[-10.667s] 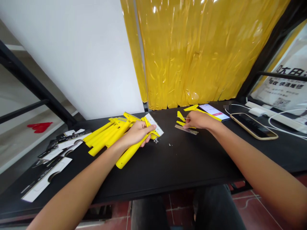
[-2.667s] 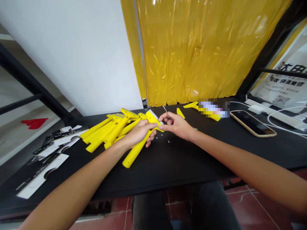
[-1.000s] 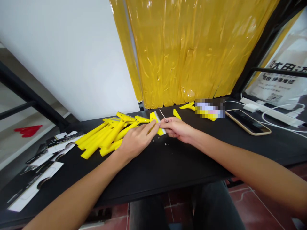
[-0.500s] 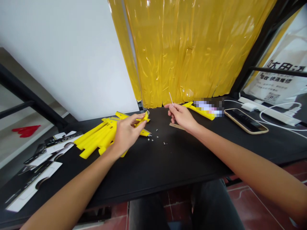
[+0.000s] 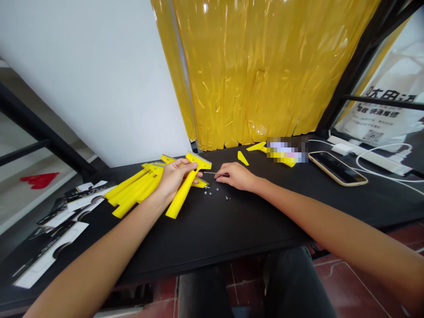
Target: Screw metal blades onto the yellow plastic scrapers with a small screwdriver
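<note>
My left hand (image 5: 175, 179) is closed on a yellow scraper (image 5: 183, 190), its T-shaped head tilted up and a metal blade along its top edge. My right hand (image 5: 236, 176) pinches a thin metal rod (image 5: 215, 172) whose far end reaches the scraper's head near the neck; whether it sits in a hole I cannot tell. Behind and beside my left hand lies a pile of yellow scrapers (image 5: 134, 190). Small screws and nuts (image 5: 210, 193) are scattered on the black table (image 5: 212, 234) below the hands. A small yellow plate (image 5: 243, 158) lies beyond my right hand.
White and black card packages (image 5: 53, 251) lie at the left. Another yellow scraper (image 5: 256, 146) rests at the back right beside a blurred patch. A phone (image 5: 338, 168), white cables and a power strip (image 5: 374, 154) occupy the right side. A yellow plastic curtain (image 5: 258, 75) hangs behind.
My left hand has turned the scraper so its head and handle now show. My right hand has come down and left, bringing the rod to the scraper. The brown strip under it no longer shows.
</note>
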`<control>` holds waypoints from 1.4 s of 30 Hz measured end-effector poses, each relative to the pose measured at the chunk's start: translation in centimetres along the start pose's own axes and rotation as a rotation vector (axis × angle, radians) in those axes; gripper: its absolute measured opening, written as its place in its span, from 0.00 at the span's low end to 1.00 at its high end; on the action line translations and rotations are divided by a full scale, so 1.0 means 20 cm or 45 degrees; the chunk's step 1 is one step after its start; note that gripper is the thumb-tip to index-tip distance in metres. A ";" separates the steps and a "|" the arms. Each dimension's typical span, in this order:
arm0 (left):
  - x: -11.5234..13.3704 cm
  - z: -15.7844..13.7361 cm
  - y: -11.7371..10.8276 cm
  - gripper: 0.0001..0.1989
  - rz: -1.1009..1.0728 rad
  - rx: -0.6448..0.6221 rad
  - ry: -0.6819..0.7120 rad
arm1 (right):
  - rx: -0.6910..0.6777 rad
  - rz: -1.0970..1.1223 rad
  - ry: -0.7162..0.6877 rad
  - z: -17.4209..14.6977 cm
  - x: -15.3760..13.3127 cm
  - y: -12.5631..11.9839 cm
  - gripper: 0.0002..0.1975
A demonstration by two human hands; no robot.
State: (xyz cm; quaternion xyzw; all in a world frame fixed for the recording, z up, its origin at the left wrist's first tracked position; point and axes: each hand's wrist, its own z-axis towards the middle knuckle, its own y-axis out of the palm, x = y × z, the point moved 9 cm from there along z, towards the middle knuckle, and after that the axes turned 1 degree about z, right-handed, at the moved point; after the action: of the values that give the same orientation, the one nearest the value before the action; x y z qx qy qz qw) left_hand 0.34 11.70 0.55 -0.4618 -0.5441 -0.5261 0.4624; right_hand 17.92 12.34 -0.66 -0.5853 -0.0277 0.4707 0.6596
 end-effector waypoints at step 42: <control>0.02 -0.20 0.25 0.13 0.323 -0.340 0.235 | 0.523 0.372 -0.067 -0.11 -0.25 -0.25 0.06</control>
State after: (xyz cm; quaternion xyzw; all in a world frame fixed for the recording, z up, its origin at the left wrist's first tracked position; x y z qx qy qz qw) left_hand 5.30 7.78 1.79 -0.5336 -0.3624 -0.5712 0.5076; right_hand 19.37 8.09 5.18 -0.4243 0.1362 0.5718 0.6888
